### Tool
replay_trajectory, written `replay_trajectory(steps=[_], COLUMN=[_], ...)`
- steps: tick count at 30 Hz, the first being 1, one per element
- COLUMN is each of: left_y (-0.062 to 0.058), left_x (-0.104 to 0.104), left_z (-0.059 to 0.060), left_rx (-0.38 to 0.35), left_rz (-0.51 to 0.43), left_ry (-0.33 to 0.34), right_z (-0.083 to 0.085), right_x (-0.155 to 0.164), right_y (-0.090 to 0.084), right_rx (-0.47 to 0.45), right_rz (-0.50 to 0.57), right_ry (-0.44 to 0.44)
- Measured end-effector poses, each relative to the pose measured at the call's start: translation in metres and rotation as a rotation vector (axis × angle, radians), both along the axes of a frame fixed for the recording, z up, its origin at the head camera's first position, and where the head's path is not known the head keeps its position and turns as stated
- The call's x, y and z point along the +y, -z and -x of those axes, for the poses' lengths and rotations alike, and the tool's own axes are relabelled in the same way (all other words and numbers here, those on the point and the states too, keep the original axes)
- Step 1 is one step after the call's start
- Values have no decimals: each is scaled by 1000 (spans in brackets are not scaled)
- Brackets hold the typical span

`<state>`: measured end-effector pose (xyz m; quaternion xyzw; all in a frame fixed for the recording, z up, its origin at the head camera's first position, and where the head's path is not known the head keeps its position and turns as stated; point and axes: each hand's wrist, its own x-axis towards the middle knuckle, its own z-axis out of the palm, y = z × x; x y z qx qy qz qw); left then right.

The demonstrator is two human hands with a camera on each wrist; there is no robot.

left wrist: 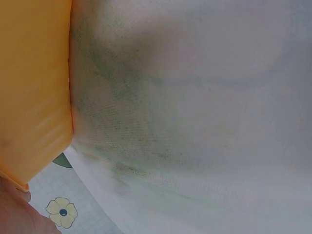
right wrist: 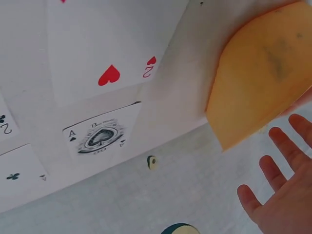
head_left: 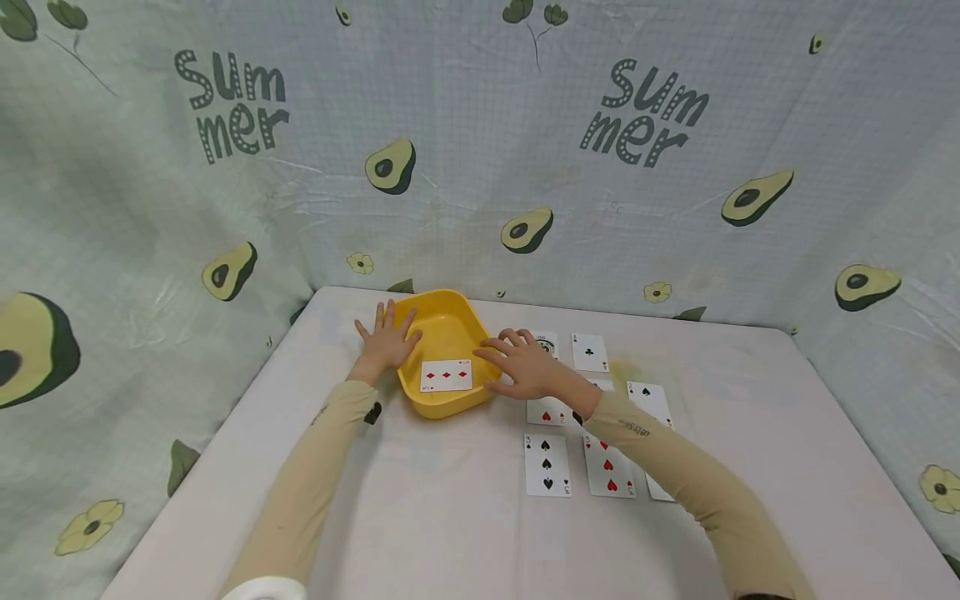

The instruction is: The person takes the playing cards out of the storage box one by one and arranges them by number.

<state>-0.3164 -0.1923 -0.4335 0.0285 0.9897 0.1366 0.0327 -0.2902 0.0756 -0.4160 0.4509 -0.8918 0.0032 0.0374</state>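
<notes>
Sleeves are stretched across the table [head_left: 450,517]. Both hands are spread flat: the left hand [head_left: 386,342] is pressed against the yellow tray [head_left: 450,404], the right hand [head_left: 522,363] by its right rim. One card [head_left: 446,375] is held inside the tray.

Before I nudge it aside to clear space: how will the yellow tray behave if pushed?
The yellow tray looks like thin plastic, so probably light. It sits flat on the table, so it should slide rather than tip. The card inside lies loose and may shift.

A yellow tray [head_left: 442,321] holds a red-diamond card [head_left: 446,376]; the backdrop cloth [head_left: 480,167] shows an avocado print.
</notes>
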Motion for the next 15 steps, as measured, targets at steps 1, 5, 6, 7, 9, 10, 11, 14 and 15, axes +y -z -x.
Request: replay_trajectory(steps=[1,5,6,7,9,10,11,14,15], left_y=[0,0,-1,-1,-1,-1,-1,0,1], left_x=[0,0,0,0,0,0,0,0,0], left_z=[0,0,0,-1,-1,-1,-1,0,0], left_rx=[-2,-7,-8,-8,-5,-3,0,7,10], left_rz=[1,2,1,0,-2,-1,0,2,3], left_ry=[0,-5,-7,-9,-12,-11,-11,-10,-9], right_z=[1,5,6,7,8,8,9,11,12], right_x=[-4,-18,-22,-25,-31,-34,-37,-45,-48], right_y=[0,2,2,2,3,3,4,6,6], right_rx=[-7,-27,-26,-36,-41,-45,-47,-59,-66], right_rz=[7,10,2,-1,-17,-24,-33,-57,-61], right_ry=[-1,10,15,20,26,28,31,38,40])
